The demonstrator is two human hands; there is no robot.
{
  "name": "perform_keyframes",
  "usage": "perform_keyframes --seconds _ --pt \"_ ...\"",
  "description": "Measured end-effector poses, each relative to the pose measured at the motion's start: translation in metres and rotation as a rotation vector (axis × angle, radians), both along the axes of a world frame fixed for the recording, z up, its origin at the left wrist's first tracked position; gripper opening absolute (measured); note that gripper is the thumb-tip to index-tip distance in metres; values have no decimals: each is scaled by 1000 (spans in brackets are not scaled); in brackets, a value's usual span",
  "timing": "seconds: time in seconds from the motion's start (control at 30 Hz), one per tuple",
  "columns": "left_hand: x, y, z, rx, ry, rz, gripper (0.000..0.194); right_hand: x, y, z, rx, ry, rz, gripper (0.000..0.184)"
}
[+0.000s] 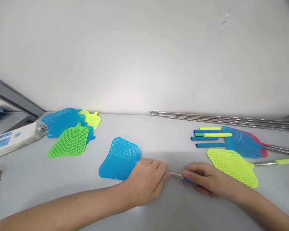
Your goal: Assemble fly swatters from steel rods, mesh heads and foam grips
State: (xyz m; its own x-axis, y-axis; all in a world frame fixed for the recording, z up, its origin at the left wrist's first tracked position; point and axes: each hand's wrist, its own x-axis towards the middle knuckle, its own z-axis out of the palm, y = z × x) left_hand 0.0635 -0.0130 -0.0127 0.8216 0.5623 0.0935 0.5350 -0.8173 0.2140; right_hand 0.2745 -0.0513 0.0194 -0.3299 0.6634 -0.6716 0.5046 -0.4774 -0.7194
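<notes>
My left hand (146,181) is closed over the neck of a blue mesh swatter head (119,158) lying flat on the white table. A thin metal rod (175,174) runs from that hand to my right hand (203,179). My right hand is closed round the rod, and a bit of blue handle sleeve (188,181) shows under its fingers. Both hands rest low on the table near its front edge, a short gap apart.
A pile of blue and green swatter heads (69,130) lies at back left beside a white power strip (13,139). Loose blue and yellow-green sleeves (208,137) and assembled swatters (233,163) lie at right. Several bare metal rods (226,119) lie along the wall.
</notes>
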Motion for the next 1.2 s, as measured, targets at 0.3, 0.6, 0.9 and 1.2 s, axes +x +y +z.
perform_keyframes --seconds 0.3,0.6,0.9,1.2 --pt "0 -1 -1 -7 -20 29 23 0 -1 -2 -3 16 -42 48" --pt "2 -4 -2 60 -67 28 15 4 -1 -10 -18 72 -28 47" --pt "-4 -7 -3 269 -298 -176 28 5 -8 -3 520 -368 66 27" --pt "-6 -4 -5 319 -340 -390 20 87 -12 -10 865 -601 -166 35"
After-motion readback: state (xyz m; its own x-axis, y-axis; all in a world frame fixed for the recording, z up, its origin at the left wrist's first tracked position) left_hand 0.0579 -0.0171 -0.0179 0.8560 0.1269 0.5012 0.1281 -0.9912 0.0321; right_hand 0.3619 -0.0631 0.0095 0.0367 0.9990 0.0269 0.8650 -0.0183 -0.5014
